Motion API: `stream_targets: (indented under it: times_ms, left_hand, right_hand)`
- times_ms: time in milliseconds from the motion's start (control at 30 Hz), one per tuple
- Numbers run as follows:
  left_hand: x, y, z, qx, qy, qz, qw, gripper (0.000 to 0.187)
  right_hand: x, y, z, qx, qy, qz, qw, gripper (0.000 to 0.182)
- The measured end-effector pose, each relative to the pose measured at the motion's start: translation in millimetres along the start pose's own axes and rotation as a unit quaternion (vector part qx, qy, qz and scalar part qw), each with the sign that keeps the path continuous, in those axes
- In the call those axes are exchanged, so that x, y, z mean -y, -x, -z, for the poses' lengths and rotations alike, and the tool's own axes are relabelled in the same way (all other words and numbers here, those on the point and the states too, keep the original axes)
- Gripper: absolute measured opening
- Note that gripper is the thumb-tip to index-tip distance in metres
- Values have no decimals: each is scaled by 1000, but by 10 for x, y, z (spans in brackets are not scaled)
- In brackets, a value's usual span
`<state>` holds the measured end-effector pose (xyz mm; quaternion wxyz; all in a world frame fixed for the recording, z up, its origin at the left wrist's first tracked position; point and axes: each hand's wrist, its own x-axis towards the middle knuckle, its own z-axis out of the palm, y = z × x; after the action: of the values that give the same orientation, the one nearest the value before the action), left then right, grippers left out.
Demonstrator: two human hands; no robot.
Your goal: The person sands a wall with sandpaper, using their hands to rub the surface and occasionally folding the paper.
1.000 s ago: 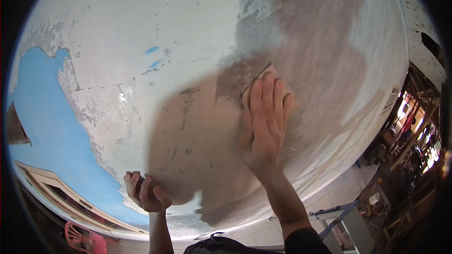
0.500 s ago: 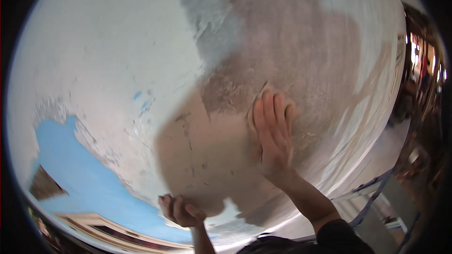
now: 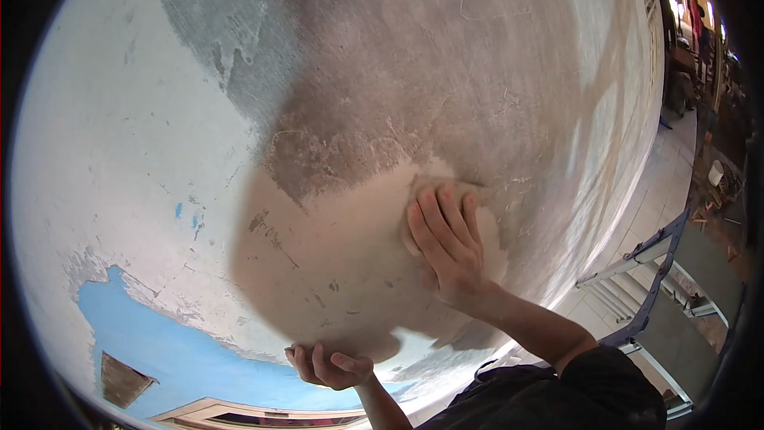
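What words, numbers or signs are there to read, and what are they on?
None that I can read.
The wall shows scrapes, scratches and coloured patches, no readable lettering.
The white container at far right is too small to tell whether it has any writing.

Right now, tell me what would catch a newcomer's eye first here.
Probably the bright blue patch at lower left, standing out against the blotchy wall that fills most of the view. Next, the right hand, laid against the wall just below and right of centre, with the left hand lower down, its fingers curled.
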<state>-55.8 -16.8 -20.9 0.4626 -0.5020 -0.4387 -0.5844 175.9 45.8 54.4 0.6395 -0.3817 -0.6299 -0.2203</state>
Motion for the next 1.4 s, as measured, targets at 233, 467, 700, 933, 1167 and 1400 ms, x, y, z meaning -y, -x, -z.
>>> stream_targets:
  times_ms: [233,467,700,933,1167,1400]
  left_hand:
    - [-8,6,-7,11,2,-13,1000,32]
    - [-27,8,-24,-1,14,6,1000,31]
    - [44,34,3,8,15,-7,1000,31]
    - [26,7,6,8,17,-6,1000,31]
    - [55,30,24,17,22,-5,1000,31]
    - [27,26,-11,9,32,-2,999,31]
  right_hand:
    - [-100,-439,96,-10,1,31,999,44]
    - [-169,100,-9,-5,1,-2,1000,43]
    - [-236,-447,127,-16,7,-25,1000,45]
    - [-272,-50,98,18,20,7,1000,46]
    - [-173,-92,116,14,7,-41,999,44]
    - [-316,-244,133,16,17,26,999,45]
